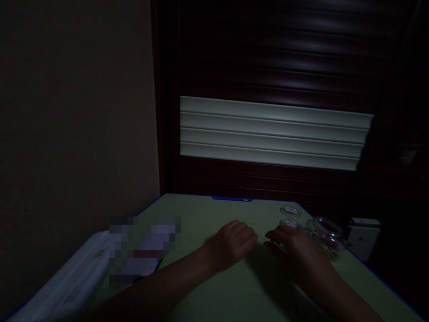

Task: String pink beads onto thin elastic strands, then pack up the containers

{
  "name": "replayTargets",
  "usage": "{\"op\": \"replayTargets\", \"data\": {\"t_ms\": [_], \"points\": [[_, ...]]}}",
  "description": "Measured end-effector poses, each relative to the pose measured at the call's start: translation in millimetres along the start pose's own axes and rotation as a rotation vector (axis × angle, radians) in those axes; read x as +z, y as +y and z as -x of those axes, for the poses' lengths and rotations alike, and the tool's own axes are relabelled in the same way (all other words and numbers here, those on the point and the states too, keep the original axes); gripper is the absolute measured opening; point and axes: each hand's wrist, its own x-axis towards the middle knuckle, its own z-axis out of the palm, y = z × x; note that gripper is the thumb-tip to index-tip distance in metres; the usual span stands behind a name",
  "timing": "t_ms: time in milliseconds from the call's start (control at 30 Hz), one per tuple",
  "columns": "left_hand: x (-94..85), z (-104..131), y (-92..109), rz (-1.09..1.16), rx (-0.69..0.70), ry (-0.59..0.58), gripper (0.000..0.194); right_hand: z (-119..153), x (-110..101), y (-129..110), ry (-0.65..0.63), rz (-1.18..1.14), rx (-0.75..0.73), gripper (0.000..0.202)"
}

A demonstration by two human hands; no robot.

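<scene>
Over the middle of the table, my left hand (234, 241) is closed around a thin pale thread (260, 238). Loose ends of it stick out beyond the knuckles. To the right, my right hand (290, 243) has thumb and fingers drawn close at the other end of the short stretch between the hands. Whether anything small sits in those fingertips is too dark to make out. Just behind the right hand stands a small clear container (290, 223) with pinkish contents, partly hidden. A clear jar (330, 237) of colourful small pieces is beside it.
The pale green table (201, 214) has a blue edge. A clear round lid (291, 211) lies at the back right. On the left are a translucent plastic box (72, 279) and a blurred-out purplish item (150, 246). A white box (363, 239) stands beyond the right edge.
</scene>
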Motion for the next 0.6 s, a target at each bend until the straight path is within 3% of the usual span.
{"op": "replayTargets", "data": {"t_ms": [333, 600], "points": [[-1.0, -1.1, 0.0, 0.002, -0.001, 0.016, 0.008, -1.4, -5.5, -6.2, -0.058, 0.020, 0.000, 0.024], [-1.2, -1.8, -0.3, -0.003, 0.019, 0.002, 0.008, -1.9, -4.3, -7.3, -0.020, 0.020, -0.004, 0.024]]}}
